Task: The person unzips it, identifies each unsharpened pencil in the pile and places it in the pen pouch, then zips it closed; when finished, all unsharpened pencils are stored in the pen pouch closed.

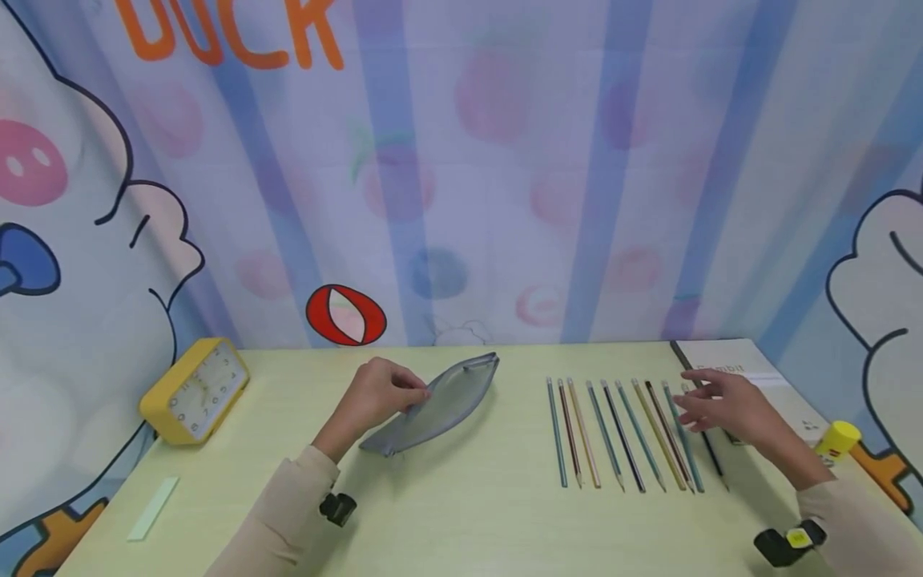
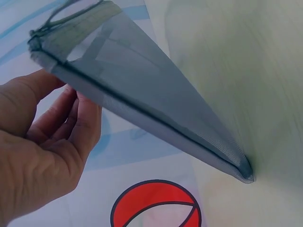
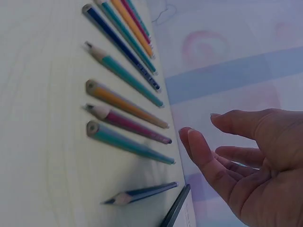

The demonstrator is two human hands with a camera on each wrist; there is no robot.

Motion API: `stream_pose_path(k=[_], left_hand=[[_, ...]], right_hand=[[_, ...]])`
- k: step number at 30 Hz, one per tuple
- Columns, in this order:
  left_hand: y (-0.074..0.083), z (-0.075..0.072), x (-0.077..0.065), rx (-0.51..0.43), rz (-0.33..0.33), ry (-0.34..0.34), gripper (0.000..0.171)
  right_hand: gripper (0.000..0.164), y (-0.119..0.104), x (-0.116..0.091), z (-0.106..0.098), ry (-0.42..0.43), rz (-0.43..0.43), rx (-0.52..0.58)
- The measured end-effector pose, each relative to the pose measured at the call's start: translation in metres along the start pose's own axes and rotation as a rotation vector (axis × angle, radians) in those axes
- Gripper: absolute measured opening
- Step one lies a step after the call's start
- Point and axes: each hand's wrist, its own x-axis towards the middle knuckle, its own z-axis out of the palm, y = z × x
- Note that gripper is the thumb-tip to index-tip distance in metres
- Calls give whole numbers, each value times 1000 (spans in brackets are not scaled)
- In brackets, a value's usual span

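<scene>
My left hand pinches the edge of a grey mesh zip pouch, thumb on one side and fingers on the other. In the left wrist view the pouch stands tilted, its zip edge running past the fingertips. My right hand hovers above the right end of a row of pencils, fingers spread and loosely bent, holding nothing. Teal, dark red, yellow and dark blue pencils lie roughly side by side in the right wrist view. A dark pencil lies nearest beneath that hand.
A white notebook with a black pen on its left edge lies at the back right. Near it stands a yellow glue stick. On the left are a yellow clock and a pale green strip. A printed curtain hangs behind the table.
</scene>
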Motion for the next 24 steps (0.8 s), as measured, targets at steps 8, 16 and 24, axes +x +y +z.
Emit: stream_pose_path(k=[8, 16, 24], left_hand=[[1, -1, -1, -11, -16, 10, 6], [1, -1, -1, -14, 13, 17, 6], [-2, 1, -2, -22, 17, 19, 7]], right_hand=[[63, 12, 0, 9, 28, 44, -152], [59, 13, -1, 18, 50, 32, -227], [52, 18, 3, 28, 78, -58, -379]])
